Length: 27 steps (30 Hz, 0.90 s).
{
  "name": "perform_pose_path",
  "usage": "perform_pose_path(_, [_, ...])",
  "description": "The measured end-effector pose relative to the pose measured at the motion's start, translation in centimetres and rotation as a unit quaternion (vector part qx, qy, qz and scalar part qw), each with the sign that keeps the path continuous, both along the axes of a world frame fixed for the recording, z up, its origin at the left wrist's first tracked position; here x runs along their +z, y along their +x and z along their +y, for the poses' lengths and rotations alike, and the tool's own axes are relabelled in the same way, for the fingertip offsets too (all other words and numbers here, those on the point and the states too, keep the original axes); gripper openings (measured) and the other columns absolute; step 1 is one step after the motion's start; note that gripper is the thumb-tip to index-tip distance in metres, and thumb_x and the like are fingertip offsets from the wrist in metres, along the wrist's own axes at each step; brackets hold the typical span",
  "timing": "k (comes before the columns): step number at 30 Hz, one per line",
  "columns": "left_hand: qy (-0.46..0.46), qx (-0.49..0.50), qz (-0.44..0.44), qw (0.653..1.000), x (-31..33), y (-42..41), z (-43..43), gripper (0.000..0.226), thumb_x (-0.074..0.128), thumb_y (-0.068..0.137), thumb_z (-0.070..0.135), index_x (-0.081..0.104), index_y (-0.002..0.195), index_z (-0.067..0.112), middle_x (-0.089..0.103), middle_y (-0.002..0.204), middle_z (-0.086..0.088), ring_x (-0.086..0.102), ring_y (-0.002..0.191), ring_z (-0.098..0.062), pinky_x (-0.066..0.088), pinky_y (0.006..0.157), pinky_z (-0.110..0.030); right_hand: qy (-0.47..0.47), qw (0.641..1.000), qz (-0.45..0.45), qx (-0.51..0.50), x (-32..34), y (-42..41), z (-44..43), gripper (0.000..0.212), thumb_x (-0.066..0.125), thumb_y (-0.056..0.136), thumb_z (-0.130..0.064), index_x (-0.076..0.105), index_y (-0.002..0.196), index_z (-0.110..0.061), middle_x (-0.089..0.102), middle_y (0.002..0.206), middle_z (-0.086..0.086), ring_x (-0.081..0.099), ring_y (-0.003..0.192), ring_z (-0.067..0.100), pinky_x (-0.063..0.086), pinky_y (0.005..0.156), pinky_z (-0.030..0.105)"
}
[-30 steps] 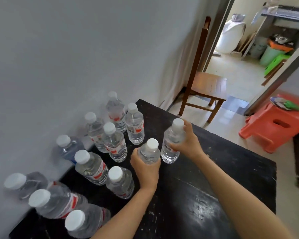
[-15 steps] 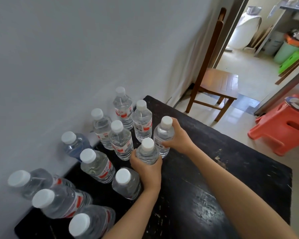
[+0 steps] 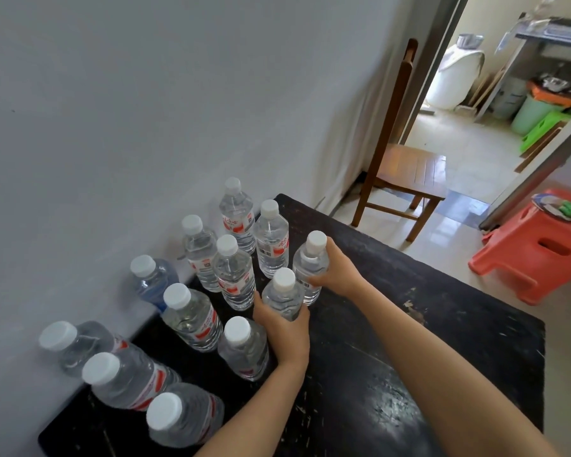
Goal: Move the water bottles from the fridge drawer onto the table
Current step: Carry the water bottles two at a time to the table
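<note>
My left hand (image 3: 287, 334) grips one bottle (image 3: 282, 295), my right hand (image 3: 335, 270) a second bottle (image 3: 310, 265), both seemingly touching the table (image 3: 409, 324) beside ten standing bottles (image 3: 234, 275). Drawer unseen; remainder unknown.

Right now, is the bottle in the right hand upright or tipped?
Upright: the bottle has its cap on top and base down at the table; the right hand grips its side. Base contact: cannot tell.
</note>
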State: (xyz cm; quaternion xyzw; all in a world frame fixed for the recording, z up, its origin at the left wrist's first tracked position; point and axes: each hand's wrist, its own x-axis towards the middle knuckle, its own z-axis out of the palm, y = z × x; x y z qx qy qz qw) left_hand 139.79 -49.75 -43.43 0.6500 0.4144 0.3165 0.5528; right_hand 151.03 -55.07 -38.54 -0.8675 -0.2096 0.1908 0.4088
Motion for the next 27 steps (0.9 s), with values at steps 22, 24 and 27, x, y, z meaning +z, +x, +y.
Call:
perform_pose_path(22, [0.045, -0.393, 0.156, 0.905, 7.1, -13.8, -2.0, 0.065, 0.053, 0.090, 0.020, 0.019, 0.145, 0.011, 0.022, 0.152, -0.004, 0.019, 0.140, -0.016, 0.017, 0.111, -0.026, -0.117, 0.987, -0.083, -0.071, 3.0, -14.4, -11.6, 0.054, 0.057, 0.089, -0.032, 0.037, 0.138, -0.021, 0.029, 0.149, 0.004, 0.029, 0.135, 0.025, 0.033, 0.109, 0.039])
perform_pose_path(24, [0.088, -0.406, 0.139, 0.899, 7.9, -15.4, -1.2, 0.063, 0.053, 0.090, 0.018, 0.022, 0.144, 0.012, 0.027, 0.150, -0.003, 0.023, 0.138, -0.014, 0.018, 0.107, -0.020, -0.102, 0.987, -0.088, -0.090, 3.2, -15.9, -12.2, 0.054, 0.058, 0.088, -0.032, 0.039, 0.137, -0.021, 0.033, 0.147, 0.004, 0.029, 0.135, 0.024, 0.030, 0.109, 0.039])
perform_pose_path(27, [0.165, -0.425, 0.131, 0.880, 9.2, -17.9, 0.3, 0.060, 0.054, 0.090, 0.021, 0.027, 0.142, 0.013, 0.031, 0.147, -0.001, 0.026, 0.135, -0.012, 0.018, 0.105, -0.017, -0.087, 0.984, -0.103, -0.113, 4.1, -18.7, -13.0, 0.054, 0.058, 0.088, -0.032, 0.039, 0.136, -0.019, 0.036, 0.146, 0.004, 0.030, 0.135, 0.024, 0.030, 0.109, 0.037])
